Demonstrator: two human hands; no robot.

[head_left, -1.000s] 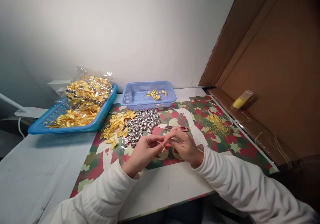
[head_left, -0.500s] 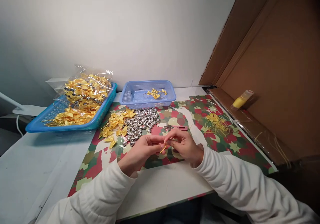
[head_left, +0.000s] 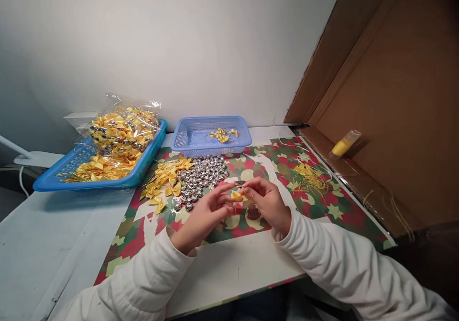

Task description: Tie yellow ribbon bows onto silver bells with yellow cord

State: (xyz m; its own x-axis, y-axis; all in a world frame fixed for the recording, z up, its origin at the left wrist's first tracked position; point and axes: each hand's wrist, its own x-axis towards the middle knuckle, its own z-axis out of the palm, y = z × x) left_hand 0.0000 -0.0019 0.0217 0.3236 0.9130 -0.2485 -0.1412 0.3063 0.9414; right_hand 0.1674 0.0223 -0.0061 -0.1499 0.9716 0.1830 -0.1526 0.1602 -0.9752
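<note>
A: Hands meet mid-table over the patterned mat (head_left: 201,237). What's each one got?

B: right hand (head_left: 269,204) pinches a small yellow bow (head_left: 236,195) at its fingertips, just above the mat. left hand (head_left: 206,216) is right next to it, fingers spread loose, holding nothing. Pile of silver bells (head_left: 201,177) and loose bows (head_left: 165,177) sit just behind.

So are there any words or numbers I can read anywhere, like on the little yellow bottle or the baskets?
None can be read.
The yellow bottle shows no legible label.
The blue basket and blue tray carry no writing.
The patterned mat has only stars and shapes.
</note>
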